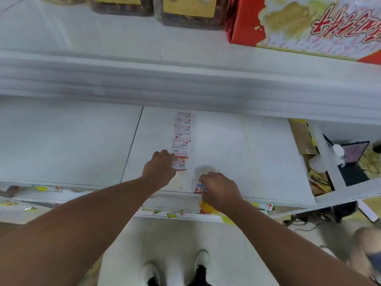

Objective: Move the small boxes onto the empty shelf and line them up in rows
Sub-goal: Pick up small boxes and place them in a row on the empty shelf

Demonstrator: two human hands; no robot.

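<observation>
Several small white boxes with red print stand in one row running front to back on the white shelf. My left hand rests against the left side of the nearest box in that row, fingers touching it. My right hand is closed on another small white and red box with a barcode, held at the shelf's front edge, just right of the row's line.
An upper shelf overhangs, carrying a red gift carton and dark jars with yellow labels. Price tags line the front rail. Cardboard and clutter sit to the right. My white shoes stand on the floor below.
</observation>
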